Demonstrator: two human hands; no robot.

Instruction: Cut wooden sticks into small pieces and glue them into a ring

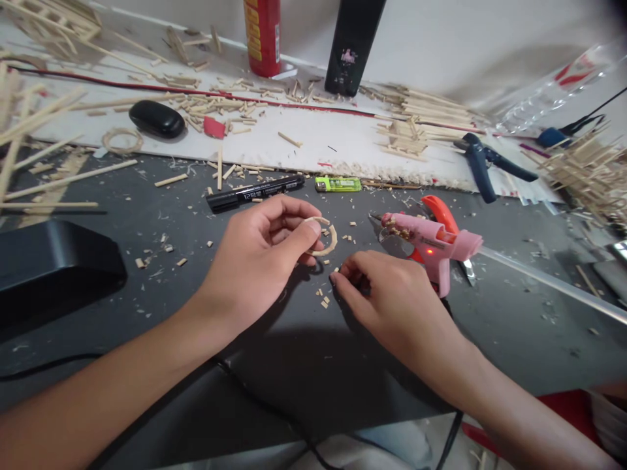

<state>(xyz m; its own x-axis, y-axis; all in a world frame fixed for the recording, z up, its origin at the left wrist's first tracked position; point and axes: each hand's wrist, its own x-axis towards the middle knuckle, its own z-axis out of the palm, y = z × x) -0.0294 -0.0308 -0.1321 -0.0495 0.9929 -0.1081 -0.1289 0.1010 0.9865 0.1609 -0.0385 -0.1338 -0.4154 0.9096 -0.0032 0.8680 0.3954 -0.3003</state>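
Pinching a small wooden ring (324, 239) in left hand (259, 251), right hand (386, 294) fingertips closing on a wood chip (336, 269) beside the pink glue gun (431, 243).

A dark grey worktable (294, 365) (strewn with wood shavings) meets a plain pale wall (465, 46) behind.
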